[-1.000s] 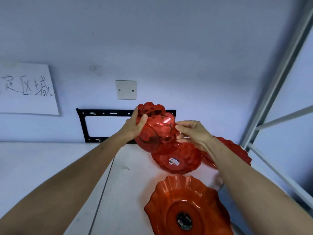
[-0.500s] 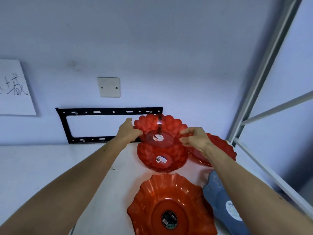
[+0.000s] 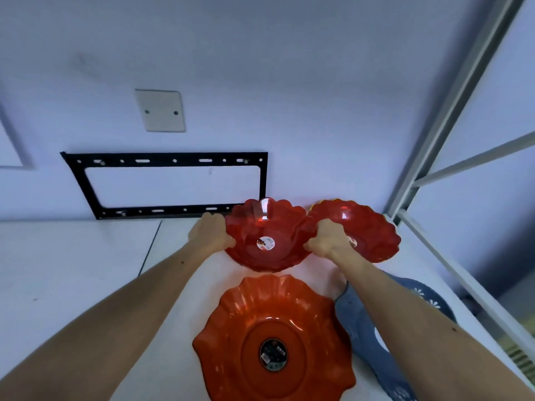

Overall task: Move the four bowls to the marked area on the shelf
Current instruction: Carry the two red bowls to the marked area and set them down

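Note:
A clear red scalloped bowl with a round sticker sits nested in another like it on the white shelf, near the back wall. My left hand grips its left rim and my right hand grips its right rim. A second red bowl stands just to its right, partly behind my right hand. A large orange wavy-rimmed bowl lies closer to me. A blue-grey bowl lies on the right under my right forearm, partly hidden.
A black metal bracket and a blank wall plate are fixed to the back wall. A grey shelf post and rails run along the right side. The edge of a paper sign shows at far left.
The tilted red bowl came down from my raised hands and now sits level in the bowl beneath it. Both hands moved to its opposite rims. The view shifted right.

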A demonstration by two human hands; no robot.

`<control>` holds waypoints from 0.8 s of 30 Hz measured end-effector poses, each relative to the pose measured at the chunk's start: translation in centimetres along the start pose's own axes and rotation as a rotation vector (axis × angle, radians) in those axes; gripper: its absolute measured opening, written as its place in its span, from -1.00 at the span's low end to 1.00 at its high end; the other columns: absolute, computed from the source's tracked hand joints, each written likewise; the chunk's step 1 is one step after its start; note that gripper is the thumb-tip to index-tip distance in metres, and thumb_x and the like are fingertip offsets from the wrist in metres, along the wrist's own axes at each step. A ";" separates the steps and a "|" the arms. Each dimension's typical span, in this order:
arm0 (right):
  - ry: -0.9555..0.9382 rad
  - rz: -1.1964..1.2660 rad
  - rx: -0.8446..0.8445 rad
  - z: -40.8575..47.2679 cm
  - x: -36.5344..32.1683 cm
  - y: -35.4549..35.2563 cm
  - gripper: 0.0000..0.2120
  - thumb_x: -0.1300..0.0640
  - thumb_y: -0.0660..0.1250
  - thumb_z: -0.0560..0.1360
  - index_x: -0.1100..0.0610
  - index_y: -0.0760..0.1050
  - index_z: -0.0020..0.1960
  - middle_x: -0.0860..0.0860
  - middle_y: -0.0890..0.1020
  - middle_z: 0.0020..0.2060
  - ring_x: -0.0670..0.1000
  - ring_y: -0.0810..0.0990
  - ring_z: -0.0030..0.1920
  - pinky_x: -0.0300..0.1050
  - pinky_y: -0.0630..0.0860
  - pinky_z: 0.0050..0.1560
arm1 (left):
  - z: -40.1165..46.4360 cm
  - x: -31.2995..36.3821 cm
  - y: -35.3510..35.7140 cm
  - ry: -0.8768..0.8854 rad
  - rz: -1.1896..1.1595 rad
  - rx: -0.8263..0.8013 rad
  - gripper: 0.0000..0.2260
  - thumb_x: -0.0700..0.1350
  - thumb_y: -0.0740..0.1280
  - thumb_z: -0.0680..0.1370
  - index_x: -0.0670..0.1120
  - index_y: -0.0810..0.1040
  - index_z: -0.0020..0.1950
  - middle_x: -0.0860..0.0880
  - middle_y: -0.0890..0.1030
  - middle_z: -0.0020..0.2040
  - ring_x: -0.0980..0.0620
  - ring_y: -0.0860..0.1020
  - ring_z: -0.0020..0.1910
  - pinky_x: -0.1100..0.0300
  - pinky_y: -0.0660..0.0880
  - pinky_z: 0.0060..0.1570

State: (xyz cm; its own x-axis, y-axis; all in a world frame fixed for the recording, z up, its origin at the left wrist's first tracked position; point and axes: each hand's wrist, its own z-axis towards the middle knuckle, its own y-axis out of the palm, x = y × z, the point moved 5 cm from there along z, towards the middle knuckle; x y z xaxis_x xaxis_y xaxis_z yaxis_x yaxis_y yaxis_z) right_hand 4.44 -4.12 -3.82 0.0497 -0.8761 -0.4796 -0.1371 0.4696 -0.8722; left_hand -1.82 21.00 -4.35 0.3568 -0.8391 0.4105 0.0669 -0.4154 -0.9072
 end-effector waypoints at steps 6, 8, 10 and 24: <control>-0.042 -0.143 -0.039 0.1 -0.6 1.0 -0.81 0.13 0.38 0.51 0.24 0.53 0.02 0.19 0.65 0.00 0.23 0.64 0.02 0.01 0.57 -0.05 | 0.0 -0.6 0.0 -0.035 0.039 0.003 -0.73 -0.10 0.44 0.37 -0.19 0.51 -0.03 -0.11 0.60 -0.04 -0.11 0.62 -0.05 0.09 0.53 -0.17; -0.039 -0.179 -0.047 0.0 -0.6 1.2 -0.75 0.04 0.34 0.55 0.22 0.53 0.09 0.17 0.65 0.01 0.22 0.64 0.04 0.03 0.56 -0.02 | 0.0 -0.8 0.4 -0.046 -0.005 -0.036 -0.79 -0.11 0.40 0.38 -0.16 0.52 -0.04 -0.12 0.64 -0.08 -0.11 0.64 -0.08 0.09 0.54 -0.17; -0.032 -0.183 -0.056 0.1 -0.3 1.2 -0.71 -0.03 0.29 0.57 0.18 0.53 0.12 0.14 0.64 0.02 0.20 0.63 0.05 0.02 0.54 -0.01 | -0.1 -1.2 0.8 -0.076 -0.099 -0.075 -0.90 -0.12 0.36 0.42 -0.12 0.51 -0.13 -0.10 0.65 -0.17 -0.09 0.68 -0.17 0.12 0.58 -0.21; 0.189 0.033 0.279 -0.8 10.5 -8.2 -0.60 -0.04 0.40 0.47 0.25 0.59 0.14 0.20 0.66 0.08 0.21 0.60 0.12 -0.01 0.50 0.07 | -0.8 -0.2 1.2 -0.210 -0.378 -0.155 -0.71 -0.11 0.34 0.56 -0.22 0.49 0.22 -0.22 0.61 0.09 -0.17 0.63 0.00 0.05 0.59 -0.03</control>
State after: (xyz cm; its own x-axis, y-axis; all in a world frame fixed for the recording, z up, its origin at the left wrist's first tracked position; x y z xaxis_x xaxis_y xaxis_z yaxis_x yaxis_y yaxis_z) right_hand 5.25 -17.23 -1.65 -0.1382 -0.8522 -0.5046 0.1419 0.4872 -0.8617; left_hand -2.59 20.41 -5.41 0.5162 -0.5357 0.6683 0.0942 -0.7400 -0.6660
